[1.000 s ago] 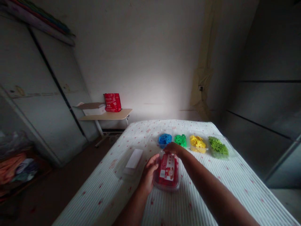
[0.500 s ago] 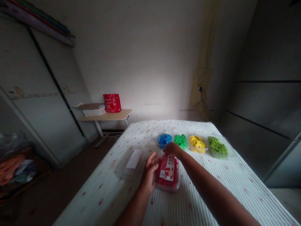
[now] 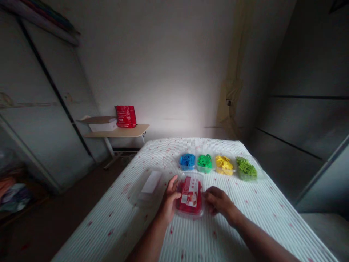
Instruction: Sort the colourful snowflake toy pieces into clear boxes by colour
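Observation:
A lidded clear plastic container (image 3: 192, 193) with red contents and a red-and-white label on top rests on the striped bed cover in front of me. My left hand (image 3: 171, 200) holds its left side, the thumb at the lid edge and the fingers along the wall. At the right edge, my right hand (image 3: 216, 202) has its fingers curled and pinched against the rim; the fingertips are partly hidden. Beyond stand open clear tubs of small plastic pieces: a blue tub (image 3: 187, 161), a green tub (image 3: 204, 163), a yellow tub (image 3: 224, 165) and a light green tub (image 3: 246, 168).
Left of the container lies a clear plastic lid (image 3: 143, 196) with a white label (image 3: 151, 182). The cover (image 3: 122, 218) drops off at both sides. Past its far left corner, a small table (image 3: 131, 131) bears a white box (image 3: 103, 126) and a red bag (image 3: 125, 116).
My right hand has moved from the container's far edge to its right side, nearer to me. My left hand stays at the left side. The view has shifted slightly.

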`<act>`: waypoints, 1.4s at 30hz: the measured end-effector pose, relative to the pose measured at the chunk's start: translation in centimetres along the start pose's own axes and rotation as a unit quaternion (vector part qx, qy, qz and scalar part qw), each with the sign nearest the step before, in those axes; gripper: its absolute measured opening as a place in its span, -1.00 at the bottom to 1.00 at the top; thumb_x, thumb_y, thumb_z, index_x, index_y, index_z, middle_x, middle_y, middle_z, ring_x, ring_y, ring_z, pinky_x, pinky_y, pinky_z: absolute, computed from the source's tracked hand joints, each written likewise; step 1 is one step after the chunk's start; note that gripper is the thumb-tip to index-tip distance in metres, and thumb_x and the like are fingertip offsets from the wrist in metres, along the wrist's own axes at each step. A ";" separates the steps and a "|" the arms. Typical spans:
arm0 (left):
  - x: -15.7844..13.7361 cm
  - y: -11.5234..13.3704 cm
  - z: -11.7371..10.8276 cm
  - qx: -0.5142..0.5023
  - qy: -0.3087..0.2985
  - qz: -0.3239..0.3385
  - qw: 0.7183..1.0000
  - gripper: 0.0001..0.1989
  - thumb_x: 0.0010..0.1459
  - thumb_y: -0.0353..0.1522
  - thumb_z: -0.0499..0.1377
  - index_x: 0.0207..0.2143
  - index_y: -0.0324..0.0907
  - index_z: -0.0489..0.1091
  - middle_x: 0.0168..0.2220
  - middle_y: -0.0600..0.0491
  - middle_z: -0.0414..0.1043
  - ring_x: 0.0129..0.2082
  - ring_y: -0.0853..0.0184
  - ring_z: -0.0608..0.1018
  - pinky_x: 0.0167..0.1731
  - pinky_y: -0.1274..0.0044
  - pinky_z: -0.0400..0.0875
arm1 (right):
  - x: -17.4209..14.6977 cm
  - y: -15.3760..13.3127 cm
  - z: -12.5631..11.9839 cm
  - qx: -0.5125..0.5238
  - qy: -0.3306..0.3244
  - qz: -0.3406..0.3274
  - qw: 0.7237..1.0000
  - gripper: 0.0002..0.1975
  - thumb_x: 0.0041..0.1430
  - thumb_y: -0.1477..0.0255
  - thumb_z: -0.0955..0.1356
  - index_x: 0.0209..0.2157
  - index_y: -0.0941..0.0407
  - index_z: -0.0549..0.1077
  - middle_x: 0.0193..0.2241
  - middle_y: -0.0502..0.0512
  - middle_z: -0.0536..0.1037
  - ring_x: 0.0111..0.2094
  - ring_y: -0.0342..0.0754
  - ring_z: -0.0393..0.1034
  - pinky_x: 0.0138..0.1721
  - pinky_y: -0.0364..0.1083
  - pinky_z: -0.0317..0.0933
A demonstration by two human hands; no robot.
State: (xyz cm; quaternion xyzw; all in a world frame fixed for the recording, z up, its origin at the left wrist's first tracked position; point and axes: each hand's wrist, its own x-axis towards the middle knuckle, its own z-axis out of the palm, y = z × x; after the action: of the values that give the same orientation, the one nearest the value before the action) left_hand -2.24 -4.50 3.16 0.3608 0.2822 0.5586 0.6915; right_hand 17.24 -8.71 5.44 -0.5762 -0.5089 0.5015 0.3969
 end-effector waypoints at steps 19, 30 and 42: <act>-0.3 0.3 0.3 0.033 0.002 -0.003 0.999 -0.31 -0.26 -0.51 0.09 0.05 -0.15 0.21 0.02 -0.01 0.39 0.01 0.15 0.42 -0.01 0.38 0.29 | -1.1 -0.1 1.9 0.117 -0.018 -0.004 0.993 -0.74 -0.15 0.22 0.31 -0.58 0.13 0.27 -0.70 -0.11 0.33 -0.69 -0.24 0.18 -0.59 -0.17 0.03; -0.3 0.2 0.0 0.023 -0.029 -0.008 0.999 -0.31 -0.22 -0.53 0.11 0.07 -0.12 0.22 0.05 -0.03 0.36 0.01 0.14 0.43 -0.02 0.37 0.30 | -0.8 0.3 2.0 0.114 -0.014 -0.006 0.993 -0.78 -0.14 0.25 0.28 -0.60 0.12 0.25 -0.71 -0.11 0.32 -0.72 -0.24 0.16 -0.62 -0.19 -0.04; 0.2 -0.4 -0.4 0.052 0.002 0.013 0.999 -0.41 -0.15 -0.38 0.22 0.03 -0.16 0.28 0.07 -0.08 0.35 0.10 0.08 0.35 0.09 0.31 0.19 | -1.2 0.7 1.6 0.110 -0.029 -0.020 0.993 -0.71 -0.05 0.19 0.29 -0.56 0.13 0.27 -0.72 -0.09 0.34 -0.70 -0.25 0.16 -0.62 -0.20 -0.07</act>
State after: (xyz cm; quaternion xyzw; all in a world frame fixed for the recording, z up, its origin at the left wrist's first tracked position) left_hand -2.29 -4.30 2.66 0.3992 0.3074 0.5525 0.6639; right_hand 15.81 -10.13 4.69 -0.5038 -0.4732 0.5633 0.4528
